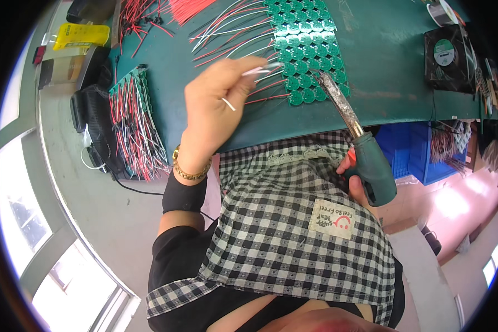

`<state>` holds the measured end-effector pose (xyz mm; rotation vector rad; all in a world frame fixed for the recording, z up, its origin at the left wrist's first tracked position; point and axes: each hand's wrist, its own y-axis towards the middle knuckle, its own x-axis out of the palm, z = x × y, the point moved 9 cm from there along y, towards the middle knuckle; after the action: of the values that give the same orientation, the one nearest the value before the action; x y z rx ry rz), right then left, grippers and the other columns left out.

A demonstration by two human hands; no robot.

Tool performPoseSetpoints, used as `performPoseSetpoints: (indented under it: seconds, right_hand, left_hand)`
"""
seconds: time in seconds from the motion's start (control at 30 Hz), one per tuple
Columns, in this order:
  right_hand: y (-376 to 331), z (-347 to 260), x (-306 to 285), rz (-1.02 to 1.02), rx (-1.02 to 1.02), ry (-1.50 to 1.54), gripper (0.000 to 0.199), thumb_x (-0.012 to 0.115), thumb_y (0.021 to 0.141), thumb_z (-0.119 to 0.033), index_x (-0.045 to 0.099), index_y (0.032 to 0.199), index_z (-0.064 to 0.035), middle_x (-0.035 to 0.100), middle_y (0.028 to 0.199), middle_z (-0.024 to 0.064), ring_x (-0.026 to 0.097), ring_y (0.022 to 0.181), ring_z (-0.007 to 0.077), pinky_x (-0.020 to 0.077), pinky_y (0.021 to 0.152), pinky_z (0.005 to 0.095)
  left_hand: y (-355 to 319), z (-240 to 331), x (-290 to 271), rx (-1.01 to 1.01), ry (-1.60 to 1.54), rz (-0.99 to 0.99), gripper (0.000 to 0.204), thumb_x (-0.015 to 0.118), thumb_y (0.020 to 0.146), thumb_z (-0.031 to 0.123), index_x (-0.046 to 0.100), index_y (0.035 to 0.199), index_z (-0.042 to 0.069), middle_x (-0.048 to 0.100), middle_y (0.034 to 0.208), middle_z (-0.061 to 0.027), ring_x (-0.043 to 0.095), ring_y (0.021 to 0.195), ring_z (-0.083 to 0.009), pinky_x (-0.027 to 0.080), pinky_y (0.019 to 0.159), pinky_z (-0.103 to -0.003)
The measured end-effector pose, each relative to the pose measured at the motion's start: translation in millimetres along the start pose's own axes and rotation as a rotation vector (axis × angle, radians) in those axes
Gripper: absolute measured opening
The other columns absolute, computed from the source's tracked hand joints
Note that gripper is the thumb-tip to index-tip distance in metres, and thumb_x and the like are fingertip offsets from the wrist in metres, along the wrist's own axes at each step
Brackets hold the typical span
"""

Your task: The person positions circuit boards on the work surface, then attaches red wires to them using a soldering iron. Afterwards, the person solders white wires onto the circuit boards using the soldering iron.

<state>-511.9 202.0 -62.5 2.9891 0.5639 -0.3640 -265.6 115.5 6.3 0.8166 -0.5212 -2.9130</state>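
Note:
My left hand [216,97] is closed, with a white wire [229,104] pinched between thumb and fingers. The wire's other end reaches toward the left side of a panel of round green circuit boards [301,52]; whether it touches a pad is too small to tell. Red, white and black wires [235,33] fan out leftward from that panel. My right hand [355,180] is wrapped round the green handle of a soldering iron [374,169], partly hidden behind it. The iron slants up and left, its metal tip over the lower middle of the panel.
A second wired board panel [138,122] hangs over the table's left edge. Loose red wires [191,8] lie at the back. Farther right stand a solder spool [442,12] and a black box [450,58]. Below the table's right edge are blue bins [415,149].

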Motion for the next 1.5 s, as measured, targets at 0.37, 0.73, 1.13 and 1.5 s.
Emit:
performPoseSetpoints:
  seconds: [0.37,0.73,1.13,1.5]
  right_hand:
    - [-11.7,14.2,0.7,-0.018,-0.043,0.148,0.048,0.058,0.084,-0.019,0.043,0.121,0.0092,0.054,0.091,0.0138,0.054,0.077,0.0196,0.0458,0.07,0.0325]
    - [-3.9,11.3,3.9,0.117,-0.025,-0.153,0.022,0.06,0.066,-0.004,0.063,0.089,-0.0031,0.063,0.071,0.0046,0.062,0.062,0.0168,0.049,0.058,0.0265]
    - [-10.5,27.4,12.8,-0.081,-0.052,0.104,0.046,0.062,0.081,-0.015,0.045,0.118,0.005,0.055,0.091,0.0134,0.055,0.079,0.0201,0.0455,0.073,0.0325]
    - [-0.2,-1.3,-0.5,0.047,-0.02,0.127,0.05,0.06,0.085,-0.028,0.047,0.118,0.0077,0.054,0.087,0.012,0.054,0.076,0.0197,0.0431,0.068,0.0313]
  left_hand:
    - [-13.8,-26.3,35.9,-0.129,0.199,-0.137,0.008,0.067,0.071,0.011,0.06,0.073,0.006,0.062,0.069,-0.0082,0.06,0.056,-0.0222,0.047,0.053,-0.031]
    - [-16.2,-25.2,30.9,-0.08,0.199,-0.071,0.008,0.066,0.069,0.01,0.059,0.071,0.007,0.06,0.067,-0.007,0.059,0.055,-0.0217,0.046,0.051,-0.03]
    - [-14.9,-25.1,28.8,-0.028,0.194,-0.038,0.008,0.066,0.069,0.01,0.058,0.07,0.007,0.06,0.067,-0.0064,0.058,0.055,-0.0217,0.046,0.051,-0.03]
    - [-13.8,-24.9,27.4,-0.049,0.235,-0.089,0.007,0.066,0.072,0.004,0.06,0.075,0.002,0.06,0.065,-0.0051,0.058,0.058,-0.0111,0.046,0.056,-0.024]
